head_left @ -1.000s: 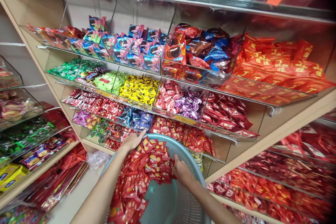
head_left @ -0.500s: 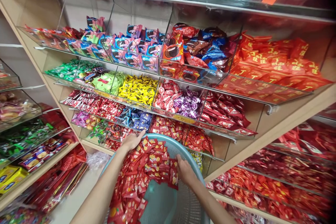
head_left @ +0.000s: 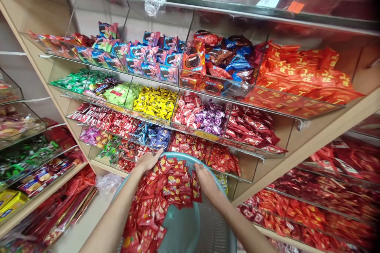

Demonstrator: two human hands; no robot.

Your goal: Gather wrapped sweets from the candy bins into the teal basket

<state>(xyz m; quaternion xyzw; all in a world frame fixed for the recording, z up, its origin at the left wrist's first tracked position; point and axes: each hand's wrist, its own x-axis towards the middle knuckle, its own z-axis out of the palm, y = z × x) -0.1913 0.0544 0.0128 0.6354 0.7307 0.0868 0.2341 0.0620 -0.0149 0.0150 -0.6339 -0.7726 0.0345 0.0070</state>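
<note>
A round teal plastic basket holds a heap of red candy packets with orange print. The packets lie along its left and far sides, and the bare bottom shows at the lower middle. My left hand grips the basket's far left rim, its thumb lying along the edge. My right hand is inside the far right part, bent at the knuckles, beside the right end of the packets and close to the rim. Its fingertips are partly hidden, so what it grips is unclear.
Just beyond the basket stands a wooden rack with clear-fronted bins of wrapped sweets. Similar red packets fill a low bin at the basket's far rim. A glass shelf edge crosses above. More stocked shelves stand left and right.
My right hand has moved up and slightly left, towards the basket's far rim. My left hand stays on the rim. The view has shifted slightly, and a hanging plastic bag shows at the top.
</note>
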